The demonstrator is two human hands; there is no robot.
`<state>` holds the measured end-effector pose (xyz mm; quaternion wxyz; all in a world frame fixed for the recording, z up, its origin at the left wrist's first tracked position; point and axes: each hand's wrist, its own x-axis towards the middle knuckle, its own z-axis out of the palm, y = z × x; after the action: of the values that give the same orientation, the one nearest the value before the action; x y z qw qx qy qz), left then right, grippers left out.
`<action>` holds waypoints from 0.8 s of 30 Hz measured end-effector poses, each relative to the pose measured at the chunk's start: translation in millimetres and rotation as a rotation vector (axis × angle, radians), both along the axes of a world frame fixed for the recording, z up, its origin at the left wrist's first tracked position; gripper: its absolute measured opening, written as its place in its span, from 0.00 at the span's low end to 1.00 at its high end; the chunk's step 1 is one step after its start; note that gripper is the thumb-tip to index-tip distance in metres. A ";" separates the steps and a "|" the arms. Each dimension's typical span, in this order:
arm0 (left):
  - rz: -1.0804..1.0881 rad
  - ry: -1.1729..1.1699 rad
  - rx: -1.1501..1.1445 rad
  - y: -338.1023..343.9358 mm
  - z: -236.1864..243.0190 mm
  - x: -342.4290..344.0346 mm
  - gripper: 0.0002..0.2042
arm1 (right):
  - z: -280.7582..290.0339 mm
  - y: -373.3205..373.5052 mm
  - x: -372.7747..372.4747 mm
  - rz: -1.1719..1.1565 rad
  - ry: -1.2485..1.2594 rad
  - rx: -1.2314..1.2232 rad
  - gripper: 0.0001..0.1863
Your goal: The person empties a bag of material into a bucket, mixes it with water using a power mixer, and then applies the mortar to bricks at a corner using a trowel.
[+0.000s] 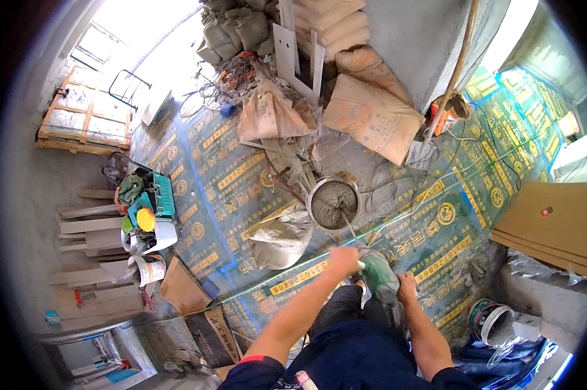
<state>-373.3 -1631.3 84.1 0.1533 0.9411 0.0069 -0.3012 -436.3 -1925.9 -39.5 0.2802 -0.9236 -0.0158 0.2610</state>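
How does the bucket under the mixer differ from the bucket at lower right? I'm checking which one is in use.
The bucket under the mixer stands upright, full of grey wet mortar, with the mixer's shaft dipping into it. The bucket at lower right lies tipped on its side, mouth showing, with no mortar visible inside. Both are round and stained grey. Left hand and right hand hold the green mixer.

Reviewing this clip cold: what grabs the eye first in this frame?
At centre, a bucket of grey mortar stands on the blue printed floor sheeting, with a mixer shaft dipping into it. Just below, the left hand and right hand grip a green power mixer. Behind the bucket, tan cement sacks lie piled against the wall.
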 end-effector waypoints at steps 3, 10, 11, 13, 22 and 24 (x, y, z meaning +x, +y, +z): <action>-0.020 0.148 -0.035 21.8 33.1 13.9 0.21 | 37.2 28.5 -4.6 0.060 -0.047 -0.080 0.20; -0.291 0.031 -0.104 -66.6 126.6 1.9 0.08 | 93.9 -44.2 -56.0 -0.234 -0.036 0.234 0.21; -0.302 0.016 -0.119 -76.4 124.1 -3.2 0.08 | 93.1 -53.6 -63.1 -0.254 0.011 0.263 0.21; -0.346 -0.023 -0.149 -93.2 118.9 -7.6 0.07 | 71.2 -74.7 -72.6 -0.301 0.075 0.282 0.20; 0.006 0.125 -0.065 -43.6 -65.4 -40.0 0.13 | -72.1 -43.3 15.2 0.256 -0.095 -0.142 0.19; 0.085 0.224 -0.008 -44.4 -96.7 -54.8 0.13 | -101.3 -40.8 39.4 0.475 -0.127 -0.271 0.18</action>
<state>-428.2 -1675.8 -12.6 0.1681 0.8998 0.0628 -0.3977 -396.9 -1966.7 -140.8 0.0835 -0.9377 -0.2142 0.2605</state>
